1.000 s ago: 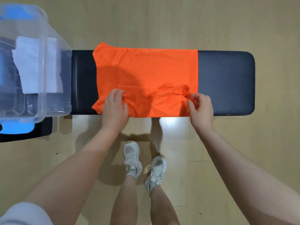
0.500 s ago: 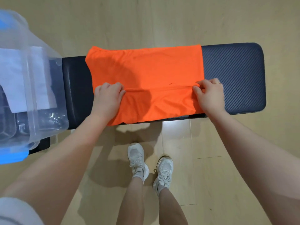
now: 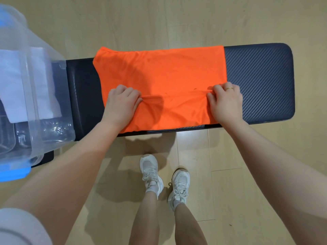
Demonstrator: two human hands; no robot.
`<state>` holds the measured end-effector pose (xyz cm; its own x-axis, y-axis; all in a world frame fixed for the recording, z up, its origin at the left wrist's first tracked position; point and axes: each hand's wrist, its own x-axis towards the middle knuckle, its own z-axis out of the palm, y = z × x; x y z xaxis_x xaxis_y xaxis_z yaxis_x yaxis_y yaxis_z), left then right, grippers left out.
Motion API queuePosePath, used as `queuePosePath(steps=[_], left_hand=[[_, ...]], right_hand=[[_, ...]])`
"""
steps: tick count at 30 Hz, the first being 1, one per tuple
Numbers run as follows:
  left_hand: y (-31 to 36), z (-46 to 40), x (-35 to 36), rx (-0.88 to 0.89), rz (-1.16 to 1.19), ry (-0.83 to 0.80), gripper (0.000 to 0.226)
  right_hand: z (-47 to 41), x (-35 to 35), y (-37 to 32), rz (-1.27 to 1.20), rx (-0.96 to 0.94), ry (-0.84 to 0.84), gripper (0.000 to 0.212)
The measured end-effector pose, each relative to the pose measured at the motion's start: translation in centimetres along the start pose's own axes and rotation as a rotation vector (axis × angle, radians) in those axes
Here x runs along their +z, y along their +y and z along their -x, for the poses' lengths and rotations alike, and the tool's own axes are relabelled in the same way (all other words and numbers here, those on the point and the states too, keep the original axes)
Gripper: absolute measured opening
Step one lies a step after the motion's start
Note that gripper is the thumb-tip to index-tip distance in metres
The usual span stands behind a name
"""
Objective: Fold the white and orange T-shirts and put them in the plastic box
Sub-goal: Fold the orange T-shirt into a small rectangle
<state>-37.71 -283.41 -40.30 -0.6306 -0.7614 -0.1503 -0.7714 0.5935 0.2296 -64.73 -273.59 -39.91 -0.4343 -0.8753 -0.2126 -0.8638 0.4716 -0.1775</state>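
The orange T-shirt (image 3: pixel 164 71) lies spread across the dark padded bench (image 3: pixel 261 80), its near edge folded up over the middle. My left hand (image 3: pixel 122 103) pinches the left end of that folded edge. My right hand (image 3: pixel 224 101), a ring on one finger, pinches the right end. A fold line runs between the two hands. The clear plastic box (image 3: pixel 35 96) stands at the left end of the bench, with the folded white T-shirt (image 3: pixel 16 85) lying inside it.
The bench's right third is bare dark padding. A blue lid (image 3: pixel 12 174) shows under the box at the lower left. My feet in white shoes (image 3: pixel 164 177) stand on the wooden floor just in front of the bench.
Both hands have carried the shirt's near edge up off the bench's front and laid it over the middle. The bunched cloth has smoothed into a straight fold.
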Motion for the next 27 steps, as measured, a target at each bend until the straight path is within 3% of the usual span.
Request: queuePosePath(steps=[3, 5, 8, 10, 12, 19, 24, 27], left_hand=[[0.8, -0.5, -0.3, -0.114, -0.020, 0.032, 0.026], [2.0, 0.1, 0.2, -0.109, -0.044, 0.066, 0.036], [4.1, 0.8, 1.8, 0.113, -0.049, 0.070, 0.045], [4.6, 0.9, 2.9, 0.140, -0.044, -0.011, 0.050], [4.0, 1.4, 3.8, 0.108, -0.046, -0.068, 0.062], [0.7, 3.5, 2.4, -0.086, -0.042, -0.199, 0.117], [1.3, 3.2, 0.7, -0.132, -0.014, -0.351, 0.122], [1.3, 2.3, -1.8, -0.161, -0.006, -0.453, 0.103]], right_hand=[[0.2, 0.1, -0.8, 0.021, 0.154, 0.007, 0.035], [1.1, 0.1, -2.1, 0.015, 0.126, 0.079, 0.038], [2.6, 0.8, -5.4, -0.100, -0.147, 0.159, 0.052], [3.4, 2.4, -7.5, -0.105, -0.399, 0.071, 0.054], [4.0, 4.3, -8.0, 0.014, -0.537, -0.025, 0.057], [3.8, 3.9, -0.9, 0.159, -0.242, -0.134, 0.070], [3.5, 0.6, 0.9, 0.241, -0.074, -0.344, 0.072], [2.7, -2.1, -0.6, 0.169, -0.022, -0.407, 0.063]])
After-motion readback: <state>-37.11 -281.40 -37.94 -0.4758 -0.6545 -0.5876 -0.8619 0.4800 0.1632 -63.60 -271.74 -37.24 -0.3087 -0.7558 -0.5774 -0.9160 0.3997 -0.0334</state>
